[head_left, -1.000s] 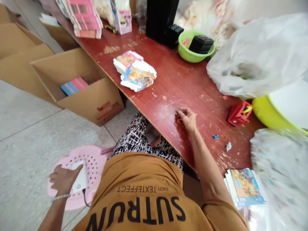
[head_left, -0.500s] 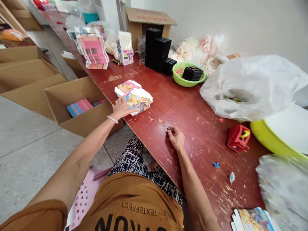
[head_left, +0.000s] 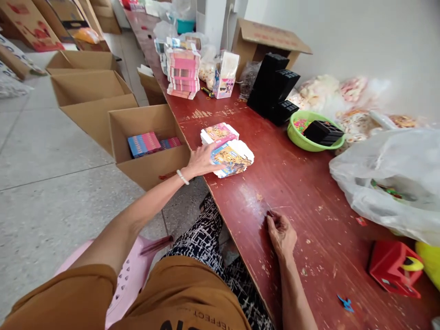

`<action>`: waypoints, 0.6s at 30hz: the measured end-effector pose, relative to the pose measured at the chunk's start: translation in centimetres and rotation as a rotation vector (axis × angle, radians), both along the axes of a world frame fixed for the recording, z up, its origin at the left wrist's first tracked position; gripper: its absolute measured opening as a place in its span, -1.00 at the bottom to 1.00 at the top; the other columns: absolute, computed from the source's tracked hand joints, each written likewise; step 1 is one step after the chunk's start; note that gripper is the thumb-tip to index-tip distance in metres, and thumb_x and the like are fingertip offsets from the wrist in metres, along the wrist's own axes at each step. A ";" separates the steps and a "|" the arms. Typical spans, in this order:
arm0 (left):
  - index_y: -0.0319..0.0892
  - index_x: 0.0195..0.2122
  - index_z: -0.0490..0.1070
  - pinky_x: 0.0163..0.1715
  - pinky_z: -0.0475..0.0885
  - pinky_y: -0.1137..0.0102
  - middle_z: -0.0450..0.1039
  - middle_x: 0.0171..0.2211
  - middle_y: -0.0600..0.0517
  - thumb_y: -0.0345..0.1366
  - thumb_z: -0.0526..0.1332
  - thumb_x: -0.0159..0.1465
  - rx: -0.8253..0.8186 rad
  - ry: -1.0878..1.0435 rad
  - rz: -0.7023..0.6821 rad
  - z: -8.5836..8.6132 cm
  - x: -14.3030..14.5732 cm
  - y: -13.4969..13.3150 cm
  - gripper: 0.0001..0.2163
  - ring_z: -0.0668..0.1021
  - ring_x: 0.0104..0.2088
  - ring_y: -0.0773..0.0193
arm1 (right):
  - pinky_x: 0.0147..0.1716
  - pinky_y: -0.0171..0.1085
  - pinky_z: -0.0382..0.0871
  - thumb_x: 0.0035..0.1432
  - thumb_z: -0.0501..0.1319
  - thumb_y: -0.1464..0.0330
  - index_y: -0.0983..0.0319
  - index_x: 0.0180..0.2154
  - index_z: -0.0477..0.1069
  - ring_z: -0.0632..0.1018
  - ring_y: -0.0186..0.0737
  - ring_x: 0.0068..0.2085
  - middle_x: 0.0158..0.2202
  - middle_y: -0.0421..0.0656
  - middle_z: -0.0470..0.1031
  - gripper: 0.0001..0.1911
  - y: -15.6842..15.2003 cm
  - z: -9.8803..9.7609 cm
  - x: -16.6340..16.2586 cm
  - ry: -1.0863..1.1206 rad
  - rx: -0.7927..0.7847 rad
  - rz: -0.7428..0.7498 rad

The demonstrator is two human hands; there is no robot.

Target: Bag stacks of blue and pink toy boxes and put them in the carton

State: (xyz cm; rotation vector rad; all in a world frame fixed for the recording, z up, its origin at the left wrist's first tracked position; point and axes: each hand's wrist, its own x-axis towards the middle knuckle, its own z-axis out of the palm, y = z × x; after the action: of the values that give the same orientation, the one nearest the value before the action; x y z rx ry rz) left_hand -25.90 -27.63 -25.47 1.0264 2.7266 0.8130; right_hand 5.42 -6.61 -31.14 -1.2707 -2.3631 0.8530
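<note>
My left hand (head_left: 201,160) reaches across to a small stack of flat printed cartons (head_left: 232,158) on the red-brown table (head_left: 309,201); its fingers close on the stack's near left edge. A second, pink-printed stack (head_left: 220,133) lies just behind it. My right hand (head_left: 282,233) rests on the table near the front edge, fingers curled into a pinch; whether anything is in them is too small to see.
An open cardboard box (head_left: 151,142) with coloured packs stands on the floor by the table, more boxes behind. On the table: a green bowl (head_left: 311,133), black trays (head_left: 275,89), a pink carton pile (head_left: 182,73), a clear plastic bag (head_left: 392,183), a red toy (head_left: 393,268). A pink stool (head_left: 130,275) sits under me.
My left hand left the white device on the pink stool and moved up to the carton stack on the table. My view swung left and up. The right hand stays pinched on the table.
</note>
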 end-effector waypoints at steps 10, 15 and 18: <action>-0.37 0.09 0.45 0.29 0.37 -0.08 0.58 0.11 -0.19 -0.30 0.30 0.39 -0.484 -0.178 0.534 -5.9 -10.6 -16.4 -0.68 0.51 0.25 -0.12 | -0.40 -0.16 0.45 -0.06 0.16 -0.19 0.21 -0.15 0.70 0.55 -0.06 -0.45 -0.45 -0.09 0.59 -0.27 -0.3 -0.1 -0.2 0.032 -0.002 -0.057; -0.25 -0.24 0.53 0.11 0.51 0.14 0.60 -0.17 -0.01 -0.17 0.33 0.45 -0.464 -0.214 0.465 -5.8 -11.1 -17.8 -0.77 0.62 -0.02 0.11 | -0.36 -0.16 0.44 -0.02 0.12 -0.18 0.21 -0.15 0.70 0.52 -0.10 -0.46 -0.45 -0.10 0.57 -0.28 -0.3 -0.3 -0.2 0.020 0.015 -0.046; -0.18 -0.43 0.44 0.11 0.46 0.20 0.50 -0.41 0.08 -0.24 0.34 0.33 -0.393 -0.188 0.478 -5.5 -11.0 -17.6 -0.79 0.60 -0.02 0.09 | -0.37 -0.18 0.41 0.01 0.11 -0.16 0.21 -0.17 0.69 0.49 -0.13 -0.48 -0.46 -0.12 0.56 -0.31 -0.1 -0.5 -0.2 0.021 0.030 -0.021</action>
State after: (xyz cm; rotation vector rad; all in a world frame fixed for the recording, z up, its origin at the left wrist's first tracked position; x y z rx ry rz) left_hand -36.90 -45.28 -30.95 0.2129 2.8283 0.3632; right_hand 5.27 -6.69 -31.67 -1.2656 -2.3336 0.8173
